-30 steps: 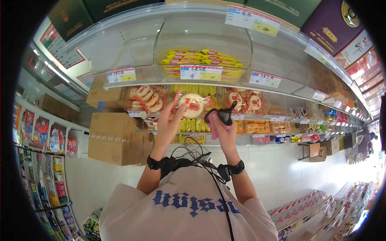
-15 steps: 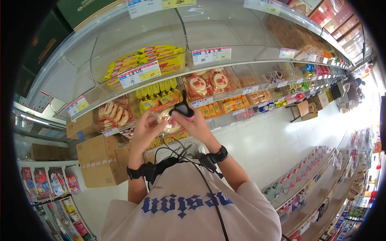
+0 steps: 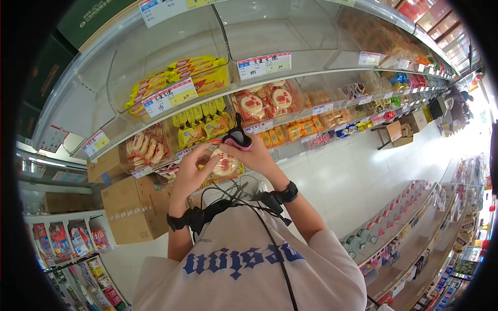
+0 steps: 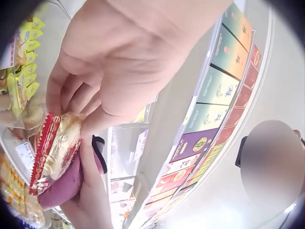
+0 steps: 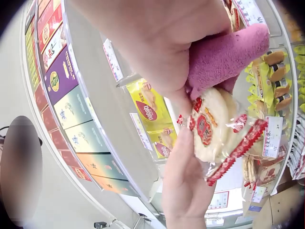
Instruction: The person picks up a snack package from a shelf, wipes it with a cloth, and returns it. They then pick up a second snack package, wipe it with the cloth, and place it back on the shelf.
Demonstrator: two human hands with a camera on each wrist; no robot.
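My left hand (image 3: 189, 171) pinches a clear, red-edged packet of round pale pastries (image 5: 209, 126) printed with red marks. In the left wrist view, its fingers and thumb meet at one end of the packet (image 4: 62, 148). My right hand (image 3: 258, 154) grips a pinkish-purple cloth (image 5: 228, 55) together with a black piece (image 3: 237, 137) that has a narrow upright tab. That hand is right against the packet's upper edge, so the cloth lies beside the pastries. Both hands are close together in front of the shelf, and part of the packet is hidden behind the fingers.
Clear shelf bins hold yellow wafer packs (image 3: 179, 78), more red-edged pastry packets (image 3: 267, 101) and small yellow packs (image 3: 199, 122). Cardboard boxes (image 3: 136, 207) stand at the left. Cables (image 3: 233, 192) hang at my chest. A lower display rack (image 3: 399, 249) runs along the right.
The head view has swung toward the right, along the shelf. My right hand has come over to the packet, which has turned and come lower, nearer my chest.
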